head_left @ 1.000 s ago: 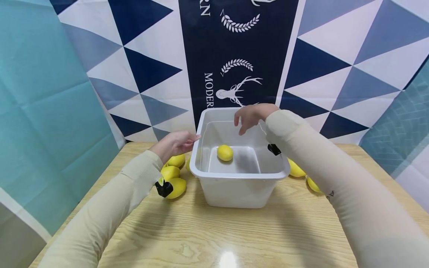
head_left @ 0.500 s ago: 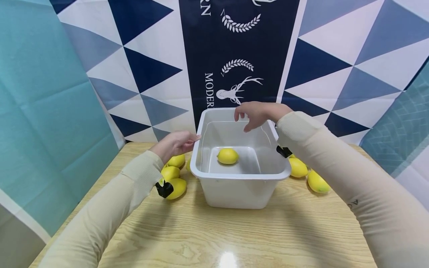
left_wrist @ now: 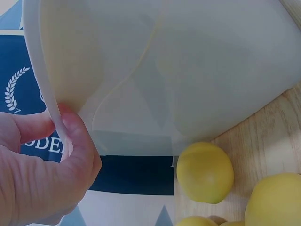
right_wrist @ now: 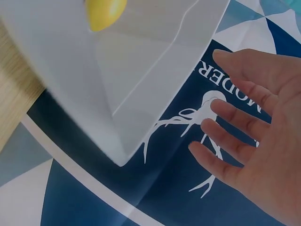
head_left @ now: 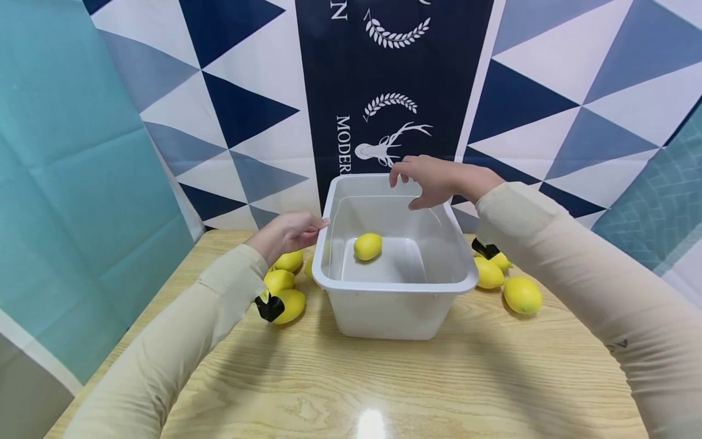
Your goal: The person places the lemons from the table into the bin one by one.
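A deep white plastic bin (head_left: pixel 392 312) stands on the wooden table with one lemon (head_left: pixel 368 246) on its floor. My left hand (head_left: pixel 293 233) pinches the bin's left rim between thumb and fingers; the left wrist view shows that grip on the rim (left_wrist: pixel 40 70) closely. Over the bin's back right corner hovers my right hand (head_left: pixel 433 180), its fingers loosely bent and holding nothing. In the right wrist view the same hand (right_wrist: pixel 263 127) is apart from the bin wall (right_wrist: pixel 155 94).
Several lemons (head_left: pixel 289 305) lie left of the bin, partly behind my left wrist. More lemons (head_left: pixel 523 295) lie to its right, under my right forearm. A patterned cloth (head_left: pixel 247 122) hangs right behind the table (head_left: pixel 307 390).
My right hand has drawn back up and to the right above the bin. The lemon inside has rolled a little and turned. My left hand keeps its place on the rim.
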A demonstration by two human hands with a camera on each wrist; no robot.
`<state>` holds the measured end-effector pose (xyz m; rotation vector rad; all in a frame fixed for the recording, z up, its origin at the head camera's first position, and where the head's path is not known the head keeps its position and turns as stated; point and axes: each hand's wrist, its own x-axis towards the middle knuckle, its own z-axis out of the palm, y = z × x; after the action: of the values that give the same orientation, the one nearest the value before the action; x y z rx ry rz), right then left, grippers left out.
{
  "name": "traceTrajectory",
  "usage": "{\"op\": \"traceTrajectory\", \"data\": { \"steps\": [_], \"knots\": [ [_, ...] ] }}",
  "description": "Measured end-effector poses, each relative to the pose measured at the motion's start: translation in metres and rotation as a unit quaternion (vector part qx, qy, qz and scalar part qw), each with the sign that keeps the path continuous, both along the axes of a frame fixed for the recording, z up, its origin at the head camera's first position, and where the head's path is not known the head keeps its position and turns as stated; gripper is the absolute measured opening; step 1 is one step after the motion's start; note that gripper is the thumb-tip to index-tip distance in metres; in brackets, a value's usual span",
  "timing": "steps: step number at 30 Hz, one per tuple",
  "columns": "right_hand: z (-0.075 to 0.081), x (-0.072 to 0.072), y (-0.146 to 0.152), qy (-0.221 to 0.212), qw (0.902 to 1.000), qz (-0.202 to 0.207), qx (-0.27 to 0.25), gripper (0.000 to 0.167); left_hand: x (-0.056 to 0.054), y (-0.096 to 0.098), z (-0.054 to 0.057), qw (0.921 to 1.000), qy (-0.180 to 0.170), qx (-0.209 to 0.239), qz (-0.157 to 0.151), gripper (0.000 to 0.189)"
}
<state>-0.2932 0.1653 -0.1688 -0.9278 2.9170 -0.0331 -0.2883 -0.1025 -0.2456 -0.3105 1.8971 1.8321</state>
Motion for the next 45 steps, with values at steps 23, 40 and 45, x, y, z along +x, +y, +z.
{"op": "traceTrajectory", "data": {
  "steps": [23,40,45],
  "knots": [
    [-0.022,0.011,0.043,0.171,0.9820,0.016,-0.078,0.047,0.003,-0.002,0.001,0.9999,0.012,-0.007,0.001,0.044],
    [-0.047,0.030,0.093,0.260,0.9565,-0.012,-0.131,0.044,0.000,0.000,0.001,0.9998,0.014,-0.007,0.011,0.042],
    [-0.056,0.038,0.106,0.266,0.9560,-0.017,-0.122,0.043,0.001,0.001,-0.001,0.9998,0.009,-0.009,0.016,0.042]
  ]
}}
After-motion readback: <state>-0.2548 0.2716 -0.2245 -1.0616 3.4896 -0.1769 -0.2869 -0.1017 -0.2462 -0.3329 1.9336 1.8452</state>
